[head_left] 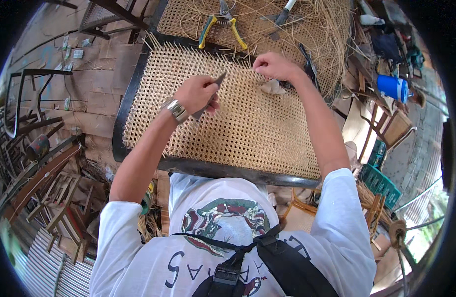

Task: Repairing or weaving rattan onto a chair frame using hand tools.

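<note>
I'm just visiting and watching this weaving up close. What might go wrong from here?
The left hand grips a dark pointed tool above the woven cane; a slip might scratch or break the weave.

Strand ends stick out along the far edge, near the right hand, so they could prick the fingers.

Loose strands lie tangled beyond the right hand and might snag it.

Left hand (pixel 194 94): gripping dark flat tool (pixel 220 78) over cane panel (pixel 228 128)
Right hand (pixel 275 67): fingers pinched near panel's far edge
</note>
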Demonstrator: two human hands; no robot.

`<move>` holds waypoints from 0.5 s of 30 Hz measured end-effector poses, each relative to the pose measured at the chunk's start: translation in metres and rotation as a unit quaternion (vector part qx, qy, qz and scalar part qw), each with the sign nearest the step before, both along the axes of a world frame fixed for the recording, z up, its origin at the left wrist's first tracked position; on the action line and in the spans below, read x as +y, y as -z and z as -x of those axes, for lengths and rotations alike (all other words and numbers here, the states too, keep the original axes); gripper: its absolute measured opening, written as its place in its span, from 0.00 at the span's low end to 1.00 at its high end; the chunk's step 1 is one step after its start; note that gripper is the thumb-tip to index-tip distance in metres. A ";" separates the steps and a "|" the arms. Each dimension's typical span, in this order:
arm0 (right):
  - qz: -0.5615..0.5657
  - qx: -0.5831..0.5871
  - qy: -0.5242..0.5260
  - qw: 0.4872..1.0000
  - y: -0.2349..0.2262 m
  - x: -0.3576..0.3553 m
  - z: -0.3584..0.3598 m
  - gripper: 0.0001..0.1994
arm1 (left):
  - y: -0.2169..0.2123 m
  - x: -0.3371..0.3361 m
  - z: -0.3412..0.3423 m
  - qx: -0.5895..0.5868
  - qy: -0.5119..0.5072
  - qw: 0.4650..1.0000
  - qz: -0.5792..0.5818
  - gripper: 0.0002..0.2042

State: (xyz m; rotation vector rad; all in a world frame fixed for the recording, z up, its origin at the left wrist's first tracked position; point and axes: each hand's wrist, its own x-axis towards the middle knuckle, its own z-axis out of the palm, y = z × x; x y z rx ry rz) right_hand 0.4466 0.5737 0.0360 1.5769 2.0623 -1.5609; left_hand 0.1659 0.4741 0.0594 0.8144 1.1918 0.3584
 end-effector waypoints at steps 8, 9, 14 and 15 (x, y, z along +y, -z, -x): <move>-0.161 -0.085 -0.118 0.976 0.015 0.017 0.008 0.07 | 0.027 0.047 -0.040 0.176 0.207 0.960 -0.067 0.15; -0.183 -0.086 -0.131 0.971 0.017 0.022 0.008 0.07 | 0.029 0.052 -0.043 0.183 0.215 0.958 -0.047 0.14; -0.270 -0.069 -0.167 0.946 0.020 0.038 0.004 0.07 | 0.033 0.063 -0.055 0.174 0.194 0.965 -0.036 0.13; -0.270 -0.063 -0.165 0.947 0.019 0.041 0.001 0.07 | 0.033 0.065 -0.057 0.187 0.190 0.963 -0.043 0.13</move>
